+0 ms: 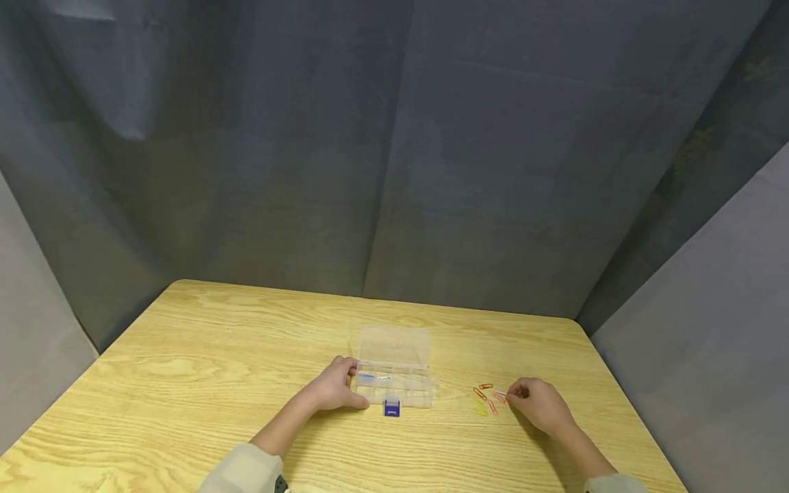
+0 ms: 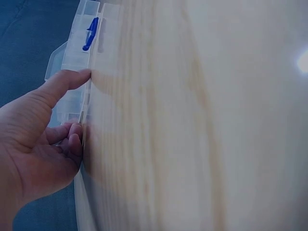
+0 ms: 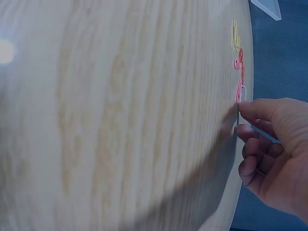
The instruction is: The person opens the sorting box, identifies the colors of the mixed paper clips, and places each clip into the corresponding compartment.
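A clear plastic compartment box (image 1: 401, 398) lies on the table with its lid (image 1: 394, 344) raised at the back. My left hand (image 1: 335, 387) grips the box's left end, thumb at the front corner and fingers at the side; the left wrist view shows the thumb (image 2: 79, 77) against the wall. Blue paper clips (image 1: 366, 376) and a white paper clip (image 1: 385, 378) lie in back-row compartments. My right hand (image 1: 537, 404) pinches another white paper clip (image 3: 243, 91) between thumb and forefinger, beside pink paper clips (image 1: 492, 407) on the table.
Orange-red paper clips (image 1: 480, 394) and yellow paper clips (image 1: 481, 409) lie between the box and my right hand. A blue latch (image 1: 392, 409) sticks out at the box's front. Dark curtain (image 1: 394, 171) hangs behind the wooden table (image 1: 203, 383).
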Motion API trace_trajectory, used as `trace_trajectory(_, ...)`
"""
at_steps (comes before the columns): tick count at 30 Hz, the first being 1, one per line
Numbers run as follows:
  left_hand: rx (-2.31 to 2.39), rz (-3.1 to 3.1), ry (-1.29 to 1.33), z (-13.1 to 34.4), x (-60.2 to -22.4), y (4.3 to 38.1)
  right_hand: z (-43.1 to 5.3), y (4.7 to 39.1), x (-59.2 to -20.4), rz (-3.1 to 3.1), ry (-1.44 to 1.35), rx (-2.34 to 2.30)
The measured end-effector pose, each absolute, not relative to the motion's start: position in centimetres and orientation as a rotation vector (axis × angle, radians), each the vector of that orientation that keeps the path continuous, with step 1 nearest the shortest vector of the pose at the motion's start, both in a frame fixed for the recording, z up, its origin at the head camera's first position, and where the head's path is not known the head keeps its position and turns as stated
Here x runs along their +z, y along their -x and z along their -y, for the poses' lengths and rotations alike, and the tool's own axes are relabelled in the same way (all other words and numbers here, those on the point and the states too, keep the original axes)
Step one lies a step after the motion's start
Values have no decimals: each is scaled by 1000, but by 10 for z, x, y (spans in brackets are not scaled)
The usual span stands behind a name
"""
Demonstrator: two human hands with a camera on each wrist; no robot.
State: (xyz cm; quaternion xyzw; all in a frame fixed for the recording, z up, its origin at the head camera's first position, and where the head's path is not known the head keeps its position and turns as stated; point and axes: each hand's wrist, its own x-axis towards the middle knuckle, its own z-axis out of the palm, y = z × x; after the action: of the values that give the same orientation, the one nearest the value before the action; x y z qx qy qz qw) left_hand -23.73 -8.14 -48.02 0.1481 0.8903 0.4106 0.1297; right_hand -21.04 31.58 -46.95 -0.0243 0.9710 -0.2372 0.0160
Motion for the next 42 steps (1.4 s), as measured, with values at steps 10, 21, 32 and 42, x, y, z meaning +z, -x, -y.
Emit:
trace_trajectory(10, 1192, -2591, -428, 82, -479, 237, -310, 214, -460, -3038, 68, -776)
trace_trajectory(21, 1204, -2577, -420, 81, -478, 236, -297, 219, -452, -3087, 130, -700)
trace_trajectory(32, 1195, -2582, -432, 81, -478, 237, -282, 222, -450, -3064, 154, -758)
trace_trajectory(42, 1210, -2571, -427, 81, -477, 237, -271, 224, -449, -3041, 176, -774)
